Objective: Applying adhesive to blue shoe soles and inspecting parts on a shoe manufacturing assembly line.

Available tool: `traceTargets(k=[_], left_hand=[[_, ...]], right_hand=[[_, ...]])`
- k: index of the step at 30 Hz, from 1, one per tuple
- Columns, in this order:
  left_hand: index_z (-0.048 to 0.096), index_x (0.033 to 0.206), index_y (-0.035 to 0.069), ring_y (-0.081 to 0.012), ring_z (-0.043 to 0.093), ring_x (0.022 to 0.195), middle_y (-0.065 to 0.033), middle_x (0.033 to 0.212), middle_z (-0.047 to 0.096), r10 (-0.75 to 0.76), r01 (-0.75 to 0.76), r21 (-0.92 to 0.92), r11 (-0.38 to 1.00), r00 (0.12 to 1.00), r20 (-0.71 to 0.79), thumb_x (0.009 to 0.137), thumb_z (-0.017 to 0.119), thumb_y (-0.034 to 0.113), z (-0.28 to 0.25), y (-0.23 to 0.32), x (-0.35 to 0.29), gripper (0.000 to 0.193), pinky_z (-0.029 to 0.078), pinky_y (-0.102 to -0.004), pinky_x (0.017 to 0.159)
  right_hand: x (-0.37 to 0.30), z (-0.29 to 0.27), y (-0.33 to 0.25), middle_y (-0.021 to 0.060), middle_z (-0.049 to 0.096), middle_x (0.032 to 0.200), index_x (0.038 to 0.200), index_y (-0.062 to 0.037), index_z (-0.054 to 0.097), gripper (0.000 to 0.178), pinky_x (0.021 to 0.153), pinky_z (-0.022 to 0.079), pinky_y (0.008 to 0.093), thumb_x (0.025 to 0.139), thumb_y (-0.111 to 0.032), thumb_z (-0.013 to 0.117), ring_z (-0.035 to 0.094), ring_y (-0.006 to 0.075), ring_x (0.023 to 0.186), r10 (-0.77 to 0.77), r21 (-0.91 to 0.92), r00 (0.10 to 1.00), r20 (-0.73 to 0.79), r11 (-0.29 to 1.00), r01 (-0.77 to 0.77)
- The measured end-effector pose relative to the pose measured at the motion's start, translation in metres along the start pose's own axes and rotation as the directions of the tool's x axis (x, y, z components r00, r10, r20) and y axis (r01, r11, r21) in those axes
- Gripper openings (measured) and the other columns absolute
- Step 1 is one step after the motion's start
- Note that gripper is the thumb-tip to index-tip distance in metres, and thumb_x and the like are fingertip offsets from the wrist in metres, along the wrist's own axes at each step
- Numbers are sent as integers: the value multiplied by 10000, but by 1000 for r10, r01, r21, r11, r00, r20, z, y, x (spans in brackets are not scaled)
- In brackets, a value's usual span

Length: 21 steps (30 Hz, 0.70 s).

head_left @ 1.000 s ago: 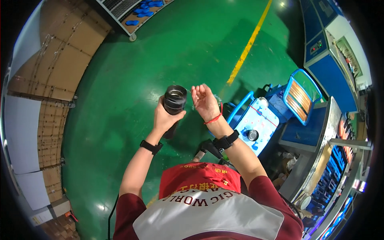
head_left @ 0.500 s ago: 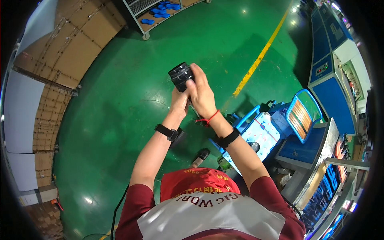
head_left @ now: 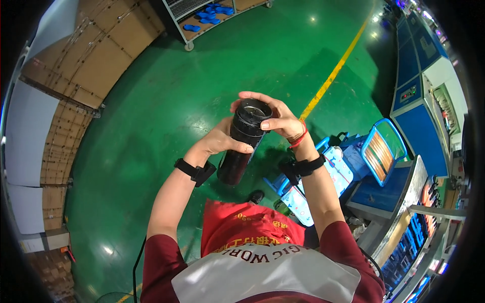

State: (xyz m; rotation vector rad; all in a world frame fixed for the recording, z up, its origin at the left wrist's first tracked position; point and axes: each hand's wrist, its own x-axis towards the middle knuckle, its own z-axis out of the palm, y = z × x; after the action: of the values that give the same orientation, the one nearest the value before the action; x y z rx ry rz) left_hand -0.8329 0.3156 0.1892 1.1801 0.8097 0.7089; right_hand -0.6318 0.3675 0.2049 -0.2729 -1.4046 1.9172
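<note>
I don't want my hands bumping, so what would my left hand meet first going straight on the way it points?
The black cylindrical container, which your left hand grips; past it, probably your right hand, around its top, though depth is unclear.

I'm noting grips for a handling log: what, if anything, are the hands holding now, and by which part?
A black cylindrical container: the left hand grips around its upper body, the right hand around its top rim.
</note>
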Motion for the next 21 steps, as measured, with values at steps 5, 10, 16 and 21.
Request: traceTargets(k=[5, 10, 16, 21], left_hand=[[573, 1152, 23, -166, 632, 922, -45, 1024, 639, 64, -59, 40, 997, 986, -151, 633, 837, 176, 17, -4, -6, 602, 535, -348, 824], [532, 1048, -20, -307, 678, 817, -152, 889, 670, 359, 4, 672, 740, 843, -401, 578, 821, 196, 44, -8, -4, 592, 538, -382, 718], [540, 1104, -32, -303, 676, 884, -179, 951, 673, 215, 51, 559, 827, 891, -400, 550, 840, 197, 36, -18, -15, 669, 530, -392, 784], [550, 1156, -23, -320, 667, 963, -200, 1024, 667, 195, 14, 518, 855, 918, -346, 551, 853, 204, 35, -25, -17, 714, 530, -395, 821]], right_hand=[[-4, 17, -2, 125, 648, 1148, 1264, 10, 562, 573, 948, 474, 327, 773, -222, 744, 621, 203, 1061, 9, -322, 979, -202, 944, -75], [2, 36, 20, 124, 695, 847, 947, 14, 697, 259, 737, 525, 312, 863, -227, 652, 665, 179, 775, -390, -813, 801, -454, 548, -194], [-4, 30, 16, 80, 690, 869, 900, -25, 714, 287, 750, 505, 314, 953, -271, 577, 644, 180, 792, 8, -342, 893, -451, 922, -181], [-16, 39, 27, 110, 670, 907, 859, -28, 699, 165, 770, 506, 333, 866, -191, 679, 638, 185, 840, -343, -778, 911, -229, 627, 40]])
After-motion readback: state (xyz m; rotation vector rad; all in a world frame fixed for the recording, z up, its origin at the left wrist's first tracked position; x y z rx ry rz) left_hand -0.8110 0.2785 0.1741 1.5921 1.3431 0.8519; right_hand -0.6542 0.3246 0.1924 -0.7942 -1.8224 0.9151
